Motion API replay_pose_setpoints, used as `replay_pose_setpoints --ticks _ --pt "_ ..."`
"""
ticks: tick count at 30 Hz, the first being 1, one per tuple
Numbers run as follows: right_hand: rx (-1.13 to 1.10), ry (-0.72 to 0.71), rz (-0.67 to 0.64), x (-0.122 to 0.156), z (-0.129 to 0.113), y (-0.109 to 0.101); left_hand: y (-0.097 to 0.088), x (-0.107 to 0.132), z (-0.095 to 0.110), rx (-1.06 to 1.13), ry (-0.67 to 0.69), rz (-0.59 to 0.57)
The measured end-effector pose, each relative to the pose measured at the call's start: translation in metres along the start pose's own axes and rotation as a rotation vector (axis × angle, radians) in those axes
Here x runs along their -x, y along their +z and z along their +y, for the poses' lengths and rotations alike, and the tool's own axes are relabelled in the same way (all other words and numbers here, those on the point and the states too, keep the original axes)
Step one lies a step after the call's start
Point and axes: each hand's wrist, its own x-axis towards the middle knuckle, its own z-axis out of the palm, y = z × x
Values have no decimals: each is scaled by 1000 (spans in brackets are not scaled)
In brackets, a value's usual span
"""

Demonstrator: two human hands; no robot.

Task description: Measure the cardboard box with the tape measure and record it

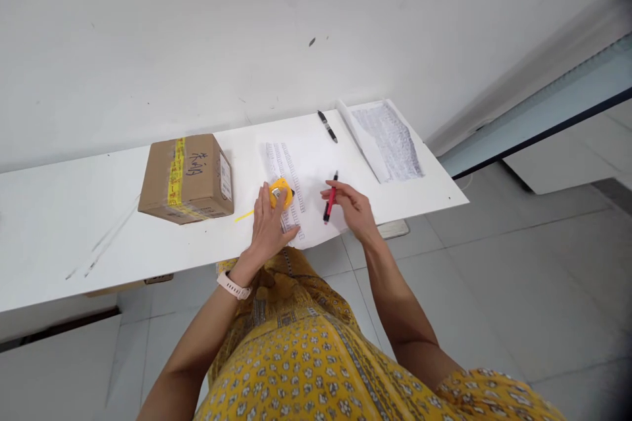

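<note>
My left hand (269, 220) is closed on a yellow tape measure (281, 193), fingers over its case, above a sheet of paper. A short stretch of yellow blade sticks out to the left, toward the cardboard box. Between the fingers of my right hand (354, 207) is a red pen (330, 202) with a dark end, held over the right part of the same sheet. This paper (316, 171) carries columns of small drawn marks and reaches over the table's front edge.
A taped cardboard box (197, 174) with handwriting stands on the white table (74, 210), left of my hands. A black pen (327, 126) lies behind the sheet. Farther right is a curled paper (388, 141) covered in dense marks. A white wall rises behind.
</note>
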Motion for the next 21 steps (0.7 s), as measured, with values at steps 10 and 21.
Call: replay_pose_setpoints --ticks 10,21 --pt "-191 20 208 28 -3 18 0 10 2 32 12 -20" --pt "-68 15 110 22 13 41 -2 19 20 67 134 4"
